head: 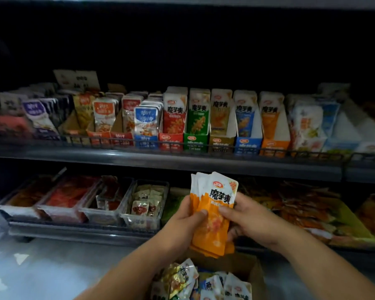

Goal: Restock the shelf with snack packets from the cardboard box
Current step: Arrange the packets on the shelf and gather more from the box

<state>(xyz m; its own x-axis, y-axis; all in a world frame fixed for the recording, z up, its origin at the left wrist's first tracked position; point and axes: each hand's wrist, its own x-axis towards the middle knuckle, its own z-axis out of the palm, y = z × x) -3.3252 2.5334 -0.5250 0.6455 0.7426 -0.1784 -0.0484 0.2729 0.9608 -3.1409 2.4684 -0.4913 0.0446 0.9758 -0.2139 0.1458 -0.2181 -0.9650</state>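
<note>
While our left hand [188,215] and right hand [253,221] pinch the upright orange packets [212,221] above the cardboard box [247,265], the matching orange carton [274,146] sits higher and rightward on the shelf [182,163]. Our right hand lies nearer.

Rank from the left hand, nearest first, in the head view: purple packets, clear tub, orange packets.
1. Orange packets, held in the left hand.
2. Clear tub, lower shelf, just left.
3. Purple packets, upper shelf, far left.
</note>
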